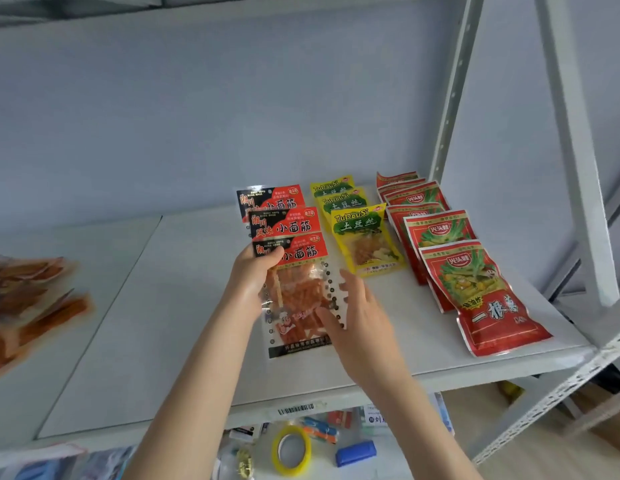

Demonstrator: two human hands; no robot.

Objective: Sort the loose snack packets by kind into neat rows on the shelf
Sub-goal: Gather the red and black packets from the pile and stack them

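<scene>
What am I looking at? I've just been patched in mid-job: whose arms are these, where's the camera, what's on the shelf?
There is no machine here. These are a person's two bare hands, seen in one picture from a camera worn on their head, looking forward and down. On the white shelf lie three rows of snack packets: a red-black row, a yellow row right of it, and a red row furthest right. The left hand holds the front red-black packet by its upper left corner, thumb on top. The right hand is open, fingers straight against that packet's right edge. A blurred pile of other packets lies at far left.
</scene>
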